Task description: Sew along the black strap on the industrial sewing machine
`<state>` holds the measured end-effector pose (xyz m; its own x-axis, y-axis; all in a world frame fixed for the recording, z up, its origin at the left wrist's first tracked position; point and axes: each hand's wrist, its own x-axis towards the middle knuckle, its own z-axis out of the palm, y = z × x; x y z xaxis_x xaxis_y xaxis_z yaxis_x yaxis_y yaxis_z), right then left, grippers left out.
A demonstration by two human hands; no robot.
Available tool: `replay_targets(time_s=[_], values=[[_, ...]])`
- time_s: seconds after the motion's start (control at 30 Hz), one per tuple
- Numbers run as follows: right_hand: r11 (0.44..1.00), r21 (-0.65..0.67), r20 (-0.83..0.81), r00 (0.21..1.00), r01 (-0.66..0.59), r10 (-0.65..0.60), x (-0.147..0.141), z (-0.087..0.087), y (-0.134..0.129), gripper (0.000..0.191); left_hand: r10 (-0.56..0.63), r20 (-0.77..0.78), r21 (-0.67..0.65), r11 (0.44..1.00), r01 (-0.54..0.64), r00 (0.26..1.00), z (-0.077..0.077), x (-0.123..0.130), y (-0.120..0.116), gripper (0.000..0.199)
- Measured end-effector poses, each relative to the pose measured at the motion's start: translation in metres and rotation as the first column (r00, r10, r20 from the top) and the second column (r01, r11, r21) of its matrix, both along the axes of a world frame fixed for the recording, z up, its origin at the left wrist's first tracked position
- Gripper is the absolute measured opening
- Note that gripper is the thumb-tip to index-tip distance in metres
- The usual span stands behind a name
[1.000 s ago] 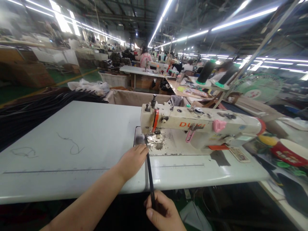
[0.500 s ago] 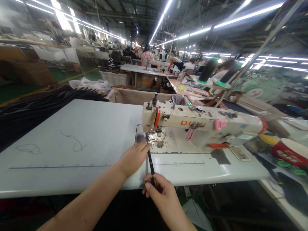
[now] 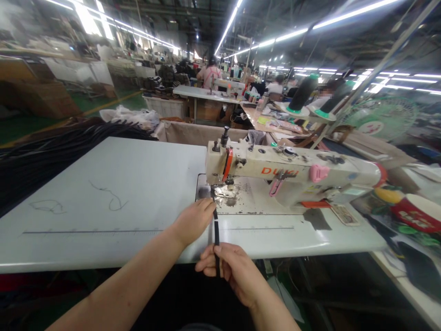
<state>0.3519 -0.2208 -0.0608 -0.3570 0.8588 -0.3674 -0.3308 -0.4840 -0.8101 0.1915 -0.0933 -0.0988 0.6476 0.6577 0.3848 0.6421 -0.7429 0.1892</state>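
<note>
A narrow black strip (image 3: 217,232) runs from under the needle area of a white sewing machine (image 3: 255,165) down past the table's front edge. Close to the presser foot, my left hand (image 3: 196,219) has its fingers closed on the strip's upper part. Nearer my body, my right hand (image 3: 230,266) pinches the lower part between thumb and fingers, at the table edge. The strip's far end is hidden at the machine head.
Loose threads (image 3: 110,195) lie on the white table (image 3: 144,170). Black strips (image 3: 69,156) are heaped at the left. Behind the table is a fabric-lined bin (image 3: 196,133); thread cones (image 3: 303,94) and a fan (image 3: 386,120) stand at the right. People sit farther back.
The view has shifted slightly. My right hand has turned a little and its fingers sit differently on the strip, which now hangs straighter. My left hand stays by the machine head.
</note>
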Motion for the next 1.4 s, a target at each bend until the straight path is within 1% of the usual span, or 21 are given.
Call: replay_targets(time_s=[0.1,0.17,0.27,0.43,0.57,0.73,0.87,1.03,1.17,1.27,1.33,1.4], values=[[0.993,0.114,0.158,0.987,-0.023,0.005,0.004,-0.002,-0.011,0.051,-0.002,-0.013,0.019,1.000,0.002,1.000,0.000,0.000,0.000,0.022],[0.985,0.166,0.251,0.968,-0.056,0.013,0.007,-0.004,-0.017,0.053,0.000,-0.020,0.028,1.000,0.001,1.000,0.001,0.000,-0.001,0.021],[0.978,0.190,0.295,0.955,-0.084,0.025,0.009,-0.005,-0.025,0.052,0.004,-0.046,0.041,0.999,-0.002,0.999,0.001,0.000,-0.001,0.021],[0.972,0.215,0.362,0.932,-0.089,0.005,0.013,-0.012,-0.035,0.053,0.013,-0.077,0.064,0.998,-0.008,0.997,-0.004,0.000,-0.001,0.020],[0.966,0.226,0.365,0.931,-0.122,0.032,0.017,-0.017,-0.039,0.055,0.006,-0.091,0.055,0.998,-0.001,0.996,-0.004,0.001,-0.001,0.022],[0.959,0.241,0.364,0.930,-0.151,0.055,0.018,-0.019,-0.042,0.057,0.013,-0.048,0.045,0.999,-0.011,0.999,-0.002,0.003,0.002,0.027],[0.946,0.267,0.361,0.930,-0.181,0.076,0.019,-0.024,-0.046,0.060,0.006,-0.051,0.050,0.999,-0.003,0.999,-0.007,0.003,0.004,0.033],[0.952,0.258,0.311,0.947,-0.163,0.078,0.022,-0.035,-0.048,0.061,0.021,-0.053,0.086,0.996,-0.016,0.998,-0.013,0.004,0.006,0.035],[0.956,0.262,0.277,0.959,-0.132,0.056,0.023,-0.036,-0.049,0.057,0.036,-0.066,0.149,0.988,-0.025,0.997,-0.014,0.003,0.005,0.030],[0.942,0.308,0.264,0.963,-0.134,0.050,0.023,-0.033,-0.048,0.055,0.010,-0.071,0.185,0.983,0.003,0.997,-0.012,0.002,0.004,0.025],[0.920,0.365,0.280,0.959,-0.147,0.042,0.023,-0.032,-0.047,0.052,0.002,-0.076,0.194,0.981,0.013,0.997,-0.009,0.002,0.002,0.024],[0.893,0.428,0.306,0.952,-0.140,0.003,0.023,-0.031,-0.045,0.046,-0.001,-0.089,0.188,0.982,0.018,0.996,-0.007,0.002,0.001,0.023]])
